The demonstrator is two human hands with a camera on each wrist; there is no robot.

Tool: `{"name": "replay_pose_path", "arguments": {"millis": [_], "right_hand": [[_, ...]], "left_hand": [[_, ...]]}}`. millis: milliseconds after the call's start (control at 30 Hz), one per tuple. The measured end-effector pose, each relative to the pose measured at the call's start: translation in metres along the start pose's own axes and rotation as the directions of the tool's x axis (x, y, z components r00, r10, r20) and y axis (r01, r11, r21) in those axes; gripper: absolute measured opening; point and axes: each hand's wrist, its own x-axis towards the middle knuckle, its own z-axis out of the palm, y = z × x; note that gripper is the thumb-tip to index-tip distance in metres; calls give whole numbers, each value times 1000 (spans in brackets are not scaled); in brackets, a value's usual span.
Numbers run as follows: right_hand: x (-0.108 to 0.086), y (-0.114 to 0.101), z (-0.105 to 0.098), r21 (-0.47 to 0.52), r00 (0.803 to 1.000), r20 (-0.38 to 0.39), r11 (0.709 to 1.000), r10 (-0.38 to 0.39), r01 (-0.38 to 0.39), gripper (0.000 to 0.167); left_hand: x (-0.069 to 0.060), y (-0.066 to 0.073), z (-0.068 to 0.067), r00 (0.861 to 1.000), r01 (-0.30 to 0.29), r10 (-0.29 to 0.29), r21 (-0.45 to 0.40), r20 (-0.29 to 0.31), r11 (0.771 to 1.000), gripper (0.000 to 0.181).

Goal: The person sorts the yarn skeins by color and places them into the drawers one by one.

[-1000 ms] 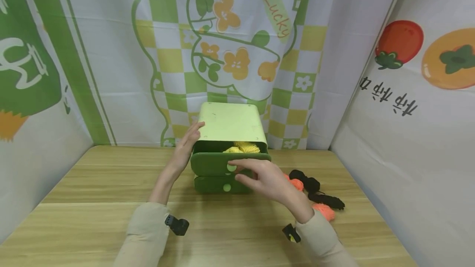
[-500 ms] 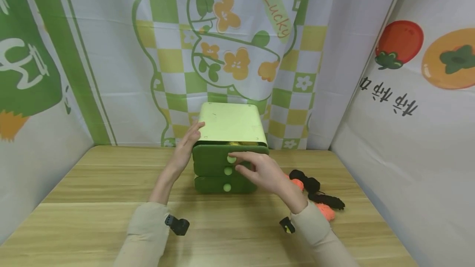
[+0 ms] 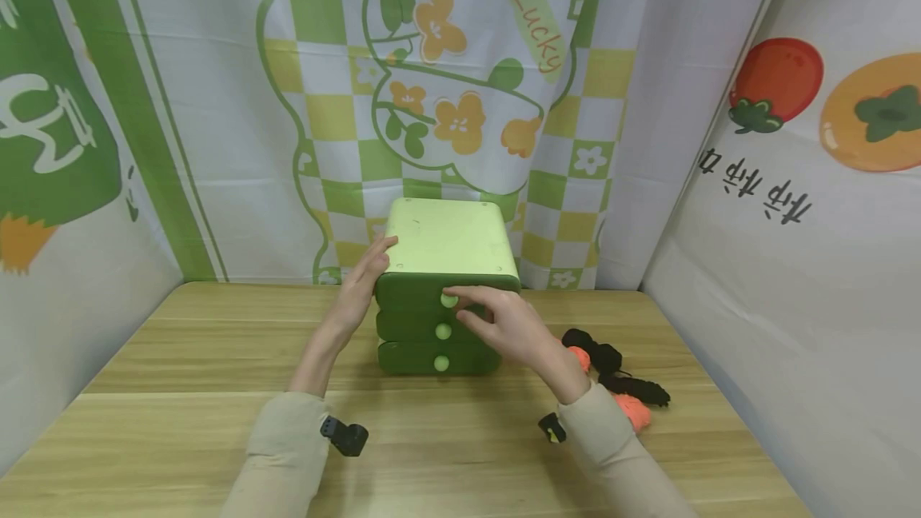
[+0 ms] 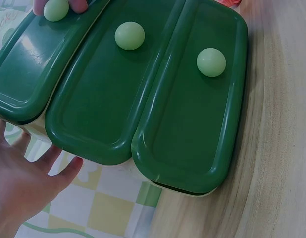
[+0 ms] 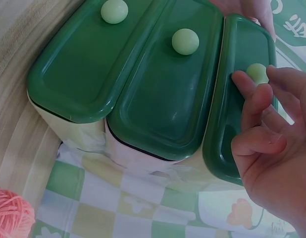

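Note:
A small drawer cabinet (image 3: 449,234) with a pale yellow-green top stands on the table, its three dark green drawer fronts flush. Each front bears a round pale green knob. My right hand (image 3: 507,326) is at the top drawer (image 3: 406,292), fingertips on either side of its knob (image 5: 257,73); the other fingers are curled in the right wrist view. Against the cabinet's left side rests my left hand (image 3: 356,290), fingers extended and spread along the wall (image 4: 31,173). The drawers' contents are hidden.
Black yarn bundles (image 3: 633,388) and coral-orange yarn (image 3: 633,410) lie on the wooden table (image 3: 216,358) to the right of the cabinet. A patterned curtain (image 3: 460,62) hangs close behind it, with printed cloth walls at both sides.
The top drawer has slid back from partly open to fully closed, hiding the yellow yarn inside. My right hand has moved away from me with its knob; my left hand has stayed put.

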Motion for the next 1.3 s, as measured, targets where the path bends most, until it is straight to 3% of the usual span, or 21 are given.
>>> {"name": "replay_pose_path", "arguments": {"millis": [767, 967, 1133, 1300], "right_hand": [[1, 1, 0, 7, 1000, -2, 1000, 28, -28, 37], [-9, 1, 10, 25, 999, -49, 1000, 0, 1, 43], [-16, 4, 21, 75, 995, -101, 997, -25, 32, 39], [-19, 6, 29, 72, 997, -77, 997, -27, 33, 32]], "left_hand": [[-2, 4, 1, 1000, 11, -11, 4, 3, 1000, 56], [-2, 4, 2, 1000, 13, -13, 4, 2, 1000, 57], [0, 2, 2, 1000, 11, -11, 7, -2, 1000, 57], [1, 2, 1, 1000, 8, -8, 7, -4, 1000, 55]]}}
